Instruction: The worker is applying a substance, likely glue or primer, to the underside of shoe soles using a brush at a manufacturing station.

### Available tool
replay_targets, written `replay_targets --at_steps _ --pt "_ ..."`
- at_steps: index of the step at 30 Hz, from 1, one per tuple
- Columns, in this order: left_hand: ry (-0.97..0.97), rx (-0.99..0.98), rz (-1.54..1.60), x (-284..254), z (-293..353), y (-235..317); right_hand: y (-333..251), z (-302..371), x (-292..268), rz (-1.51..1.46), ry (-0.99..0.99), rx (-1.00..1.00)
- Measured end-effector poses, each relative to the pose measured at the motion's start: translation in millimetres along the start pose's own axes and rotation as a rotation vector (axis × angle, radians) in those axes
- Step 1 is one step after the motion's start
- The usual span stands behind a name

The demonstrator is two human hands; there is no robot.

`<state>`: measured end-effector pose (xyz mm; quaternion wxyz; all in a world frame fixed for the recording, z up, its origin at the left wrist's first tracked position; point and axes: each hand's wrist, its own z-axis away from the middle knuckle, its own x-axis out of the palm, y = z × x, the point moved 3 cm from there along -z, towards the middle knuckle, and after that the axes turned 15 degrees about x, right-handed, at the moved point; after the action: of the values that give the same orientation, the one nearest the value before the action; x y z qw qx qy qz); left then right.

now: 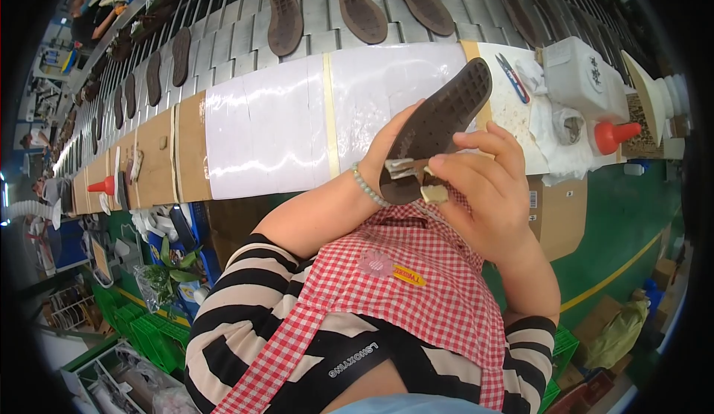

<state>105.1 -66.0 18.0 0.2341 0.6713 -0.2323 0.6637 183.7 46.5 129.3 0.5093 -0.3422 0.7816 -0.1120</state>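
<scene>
A dark brown shoe sole (pixel 439 113) with a grid-patterned surface is tilted up in front of my apron. My left hand (pixel 394 133), a beaded bracelet at its wrist, grips it from the left edge and behind, most of its fingers hidden. Over the sole's lower end, my right hand (pixel 483 183) is bent in a pinch, its fingertips close to the surface. A cream-coloured bit (pixel 433 192) shows at its thumb; whether it is a held piece or a wrap, I cannot make out. A whitish patch (pixel 399 166) lies beside it on the sole.
Beyond the plastic-covered bench (pixel 268 124), more soles (pixel 361 9) lie on a slatted metal conveyor (pixel 320 13). To the right are thread snips (pixel 513 79), a white plastic container (pixel 584 76) and a red-nozzled bottle (pixel 616 137). Another red nozzle (pixel 103 185) is at the left.
</scene>
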Motion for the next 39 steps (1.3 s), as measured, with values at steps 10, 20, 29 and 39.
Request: replay_targets --at_steps 10,20,29,39 --pt "-0.035 0.063 -0.121 6.7 -0.9 0.4 -3.4 1.4 -3.3 -0.018 -0.139 -0.046" --pt "0.003 -0.008 -0.226 8.8 4.6 -0.1 -7.3 3.1 -15.3 0.072 -0.200 -0.068" --pt "0.031 -0.034 -0.250 11.7 7.2 -0.7 -7.7 5.2 -22.7 0.100 -0.229 -0.073" --pt "-0.106 0.003 -0.473 13.7 3.8 6.0 -8.0 3.5 -31.4 0.170 -0.256 -0.086"
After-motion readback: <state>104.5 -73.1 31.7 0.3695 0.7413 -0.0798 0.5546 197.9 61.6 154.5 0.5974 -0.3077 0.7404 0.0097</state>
